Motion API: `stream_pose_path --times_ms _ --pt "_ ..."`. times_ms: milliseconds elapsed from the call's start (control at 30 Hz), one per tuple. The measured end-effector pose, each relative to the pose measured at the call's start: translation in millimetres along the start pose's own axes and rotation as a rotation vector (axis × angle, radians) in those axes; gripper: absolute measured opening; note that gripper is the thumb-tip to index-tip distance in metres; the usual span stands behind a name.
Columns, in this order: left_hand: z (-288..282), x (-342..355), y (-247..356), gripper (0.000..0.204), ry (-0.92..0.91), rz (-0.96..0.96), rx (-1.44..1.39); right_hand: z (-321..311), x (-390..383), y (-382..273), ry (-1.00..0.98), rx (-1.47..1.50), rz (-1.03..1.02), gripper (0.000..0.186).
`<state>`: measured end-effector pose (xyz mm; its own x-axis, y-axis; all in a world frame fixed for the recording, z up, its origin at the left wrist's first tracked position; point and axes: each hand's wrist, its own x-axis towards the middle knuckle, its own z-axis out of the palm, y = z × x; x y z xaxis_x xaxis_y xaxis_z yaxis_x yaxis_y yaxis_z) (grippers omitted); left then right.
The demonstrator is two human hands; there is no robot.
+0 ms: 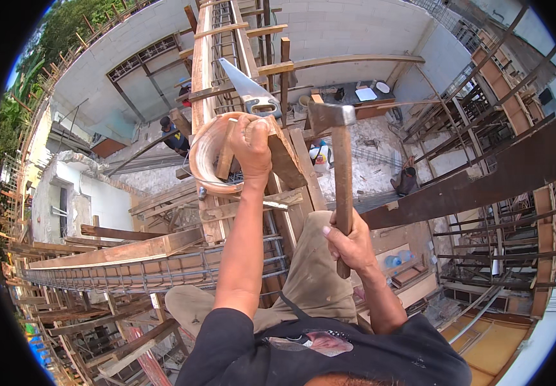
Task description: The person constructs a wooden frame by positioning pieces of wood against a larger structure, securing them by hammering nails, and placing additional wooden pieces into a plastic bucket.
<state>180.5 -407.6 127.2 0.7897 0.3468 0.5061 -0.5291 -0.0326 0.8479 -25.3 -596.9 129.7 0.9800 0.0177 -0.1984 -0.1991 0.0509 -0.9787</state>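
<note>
A hammer [341, 154] is clenched by the right hand [348, 241], its steel head raised just right of a wood block [285, 154]. The block is grasped by the left hand [250, 143] atop the plank formwork [202, 77]. No nail driven is visible; a saw [247, 87] lies beyond the block.

open air lies right of the hammer [340, 161]; timber formwork [204, 71] and a handsaw [250, 90] crowd ahead.
</note>
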Motion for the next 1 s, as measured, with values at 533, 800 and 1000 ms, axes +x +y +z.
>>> stream_pose_path --times_ms 533,800,1000 --pt "-2.2 1.5 1.1 0.019 -0.025 -0.004 0.014 4.7 3.6 71.8 -0.062 0.159 0.348 0.032" --pt "-11.0 9.5 -4.9 0.020 0.013 0.193 0.249 6.7 0.8 -33.2 0.350 0.149 -0.665 0.018" --pt "9.0 6.7 4.0 0.014 -0.029 0.059 0.240 4.2 12.2 95.3 -0.004 -0.209 0.346 0.024"
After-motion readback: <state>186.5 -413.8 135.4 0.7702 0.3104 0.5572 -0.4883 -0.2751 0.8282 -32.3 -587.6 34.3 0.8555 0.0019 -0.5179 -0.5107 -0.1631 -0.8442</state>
